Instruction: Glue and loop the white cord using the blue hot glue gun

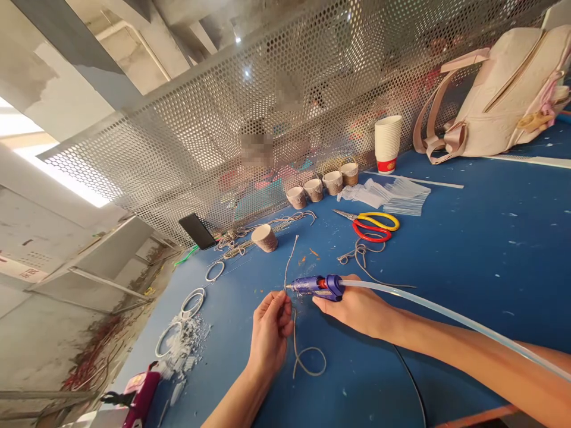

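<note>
Between the thumb and fingers of my left hand (271, 327) a thin grey cord (291, 261) is pinched. One end of it points up and away, while the rest hangs below and curls on the blue table (491, 255). My right hand (363, 306) is wrapped round a blue hot glue gun (319, 286). A long clear glue stick (428, 308) runs out of its back, over my right forearm. The gun's nozzle is at the cord, just above my left fingertips; whether it touches cannot be made out.
Beyond my hands stand a cord-wrapped cup (264, 239) and scissors (375, 226). Several small cups (314, 190), stacked paper cups (387, 145) and a backpack (499, 95) line the perforated screen (200, 148). White rings (193, 303), scraps (190, 339) and a phone (197, 232) lie left.
</note>
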The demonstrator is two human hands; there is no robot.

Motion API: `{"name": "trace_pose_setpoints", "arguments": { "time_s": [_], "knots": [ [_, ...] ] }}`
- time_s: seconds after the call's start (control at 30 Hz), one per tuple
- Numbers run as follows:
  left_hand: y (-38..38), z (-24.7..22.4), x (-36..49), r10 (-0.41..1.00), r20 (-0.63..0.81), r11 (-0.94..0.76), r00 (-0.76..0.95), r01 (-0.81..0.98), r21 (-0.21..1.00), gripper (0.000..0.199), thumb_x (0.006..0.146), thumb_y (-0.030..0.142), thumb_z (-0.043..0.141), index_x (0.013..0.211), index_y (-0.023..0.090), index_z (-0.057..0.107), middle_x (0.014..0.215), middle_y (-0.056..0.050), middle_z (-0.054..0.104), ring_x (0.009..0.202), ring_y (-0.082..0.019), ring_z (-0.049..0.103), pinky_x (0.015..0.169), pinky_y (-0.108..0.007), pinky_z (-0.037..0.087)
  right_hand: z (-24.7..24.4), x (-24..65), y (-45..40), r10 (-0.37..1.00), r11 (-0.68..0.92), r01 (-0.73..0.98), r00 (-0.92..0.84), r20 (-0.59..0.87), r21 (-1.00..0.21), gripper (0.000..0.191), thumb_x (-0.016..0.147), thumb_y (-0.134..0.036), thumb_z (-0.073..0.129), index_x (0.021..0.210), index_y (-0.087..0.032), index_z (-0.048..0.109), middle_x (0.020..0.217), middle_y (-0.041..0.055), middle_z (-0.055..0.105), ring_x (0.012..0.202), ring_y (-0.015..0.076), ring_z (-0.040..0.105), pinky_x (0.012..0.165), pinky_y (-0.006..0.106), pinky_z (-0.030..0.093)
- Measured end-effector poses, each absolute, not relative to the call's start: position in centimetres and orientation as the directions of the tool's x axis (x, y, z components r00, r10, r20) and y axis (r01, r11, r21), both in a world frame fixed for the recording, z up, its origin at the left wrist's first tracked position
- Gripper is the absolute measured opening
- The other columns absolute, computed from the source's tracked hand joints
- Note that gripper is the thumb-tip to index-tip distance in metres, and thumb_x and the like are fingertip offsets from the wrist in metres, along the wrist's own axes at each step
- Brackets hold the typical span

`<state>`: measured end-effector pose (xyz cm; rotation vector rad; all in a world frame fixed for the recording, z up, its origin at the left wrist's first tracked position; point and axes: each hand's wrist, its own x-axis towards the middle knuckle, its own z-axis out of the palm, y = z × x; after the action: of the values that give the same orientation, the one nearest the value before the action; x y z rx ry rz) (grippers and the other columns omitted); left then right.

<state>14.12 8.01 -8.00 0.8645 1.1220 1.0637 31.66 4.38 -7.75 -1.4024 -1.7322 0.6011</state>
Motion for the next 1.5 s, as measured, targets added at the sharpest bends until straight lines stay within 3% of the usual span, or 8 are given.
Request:
{"name": "trace_pose_setpoints", "arguments": {
  "time_s": [0.6, 0.8, 1.0, 1.23, 1.5],
  "knots": [
    [8.1, -8.1, 14.1, 0.958, -0.267, 0.284, 0.099, -0.228, 0.931, 0.031, 0.064, 0.033, 0.076, 0.059, 0.014, 0.052, 0.05, 0.006, 0.045, 0.04, -0.001, 0.024, 0.035, -0.013, 0.018, -7.9, 31.6, 4.4, 0.952, 0.273, 0.593, -0.052, 0.303, -0.757, 0.026, 0.085, -0.028, 0.05, 0.062, -0.021, 0.06, 0.06, 0.0, 0.063, 0.057, 0.0146, 0.054, 0.059, 0.025, 0.038],
    [8.1, -8.0, 14.0, 0.958, -0.268, 0.284, 0.097, -0.238, 0.929, 0.032, 0.063, 0.033, 0.077, 0.059, 0.014, 0.052, 0.05, 0.006, 0.046, 0.04, -0.001, 0.024, 0.034, -0.012, 0.018, -8.3, 31.7, 4.5, 0.92, 0.369, 0.609, -0.133, 0.369, -0.702, 0.024, 0.084, -0.023, 0.051, 0.062, -0.021, 0.06, 0.059, -0.0006, 0.062, 0.056, 0.0137, 0.053, 0.058, 0.024, 0.036],
    [8.1, -8.0, 14.1, 0.956, -0.282, 0.294, 0.082, -0.241, 0.925, 0.032, 0.061, 0.033, 0.078, 0.058, 0.014, 0.052, 0.049, 0.005, 0.047, 0.039, 0.0, 0.024, 0.034, -0.012, 0.018, -8.4, 31.6, 4.5, 0.92, 0.336, 0.612, -0.053, 0.387, -0.716, 0.027, 0.083, -0.026, 0.051, 0.059, -0.02, 0.06, 0.054, -0.0014, 0.059, 0.052, 0.013, 0.05, 0.058, 0.024, 0.038],
    [8.1, -8.0, 14.1, 0.953, -0.295, 0.303, 0.071, -0.243, 0.921, 0.033, 0.06, 0.033, 0.078, 0.059, 0.014, 0.051, 0.049, 0.005, 0.048, 0.039, 0.0, 0.025, 0.033, -0.011, 0.018, -8.7, 31.6, 4.7, 0.888, 0.426, 0.635, -0.156, 0.433, -0.644, 0.022, 0.084, -0.021, 0.051, 0.063, -0.02, 0.059, 0.058, -0.0013, 0.062, 0.054, 0.0129, 0.052, 0.057, 0.026, 0.035],
    [8.1, -7.8, 14.2, 0.954, -0.293, 0.298, 0.055, -0.249, 0.922, 0.033, 0.058, 0.032, 0.079, 0.058, 0.014, 0.051, 0.049, 0.005, 0.048, 0.038, 0.0, 0.025, 0.033, -0.011, 0.018, -8.8, 31.7, 4.7, 0.895, 0.409, 0.625, -0.13, 0.427, -0.665, 0.022, 0.084, -0.023, 0.051, 0.064, -0.02, 0.059, 0.059, -0.0007, 0.063, 0.055, 0.013, 0.053, 0.057, 0.025, 0.036]
  ]
}}
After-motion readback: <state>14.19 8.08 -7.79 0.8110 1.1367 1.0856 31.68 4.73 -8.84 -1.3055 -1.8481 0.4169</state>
